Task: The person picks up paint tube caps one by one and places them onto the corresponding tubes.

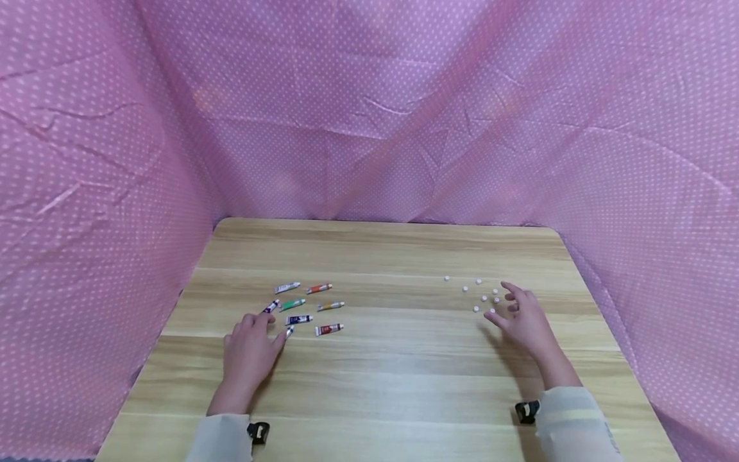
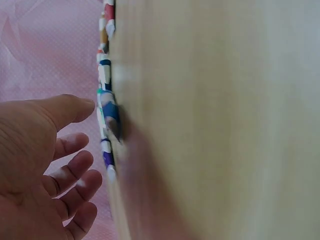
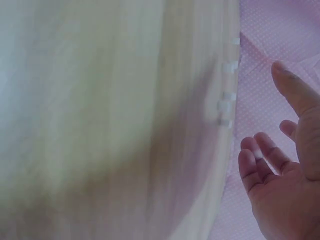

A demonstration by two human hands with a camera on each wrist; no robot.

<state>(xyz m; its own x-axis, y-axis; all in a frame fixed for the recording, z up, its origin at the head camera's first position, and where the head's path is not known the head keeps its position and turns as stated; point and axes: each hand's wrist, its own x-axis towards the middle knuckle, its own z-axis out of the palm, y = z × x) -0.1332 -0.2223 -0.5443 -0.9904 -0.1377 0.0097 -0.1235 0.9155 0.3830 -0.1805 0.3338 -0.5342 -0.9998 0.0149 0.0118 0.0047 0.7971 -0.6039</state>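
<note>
On the left of the table lie several small paint tubes: an orange tube [image 1: 319,289], a green tube [image 1: 292,304], a yellow tube [image 1: 331,306], a dark blue tube [image 1: 299,319], a red tube [image 1: 329,329], a purple tube [image 1: 271,306] and a pale one [image 1: 287,287]. Over their near side hovers my left hand [image 1: 248,353], fingers loosely bent and holding nothing. Beside its thumb, a blue tube [image 2: 111,117] is partly hidden in the head view. My right hand [image 1: 528,324], fingers spread and holding nothing, is beside several tiny white cap-like pieces [image 1: 465,289].
The wood-grain table [image 1: 392,378] has rounded far corners. Pink dotted cloth [image 1: 369,128] hangs behind it and on both sides. A small black device [image 1: 259,433] sits at the left wrist, and another black device [image 1: 526,412] at the right.
</note>
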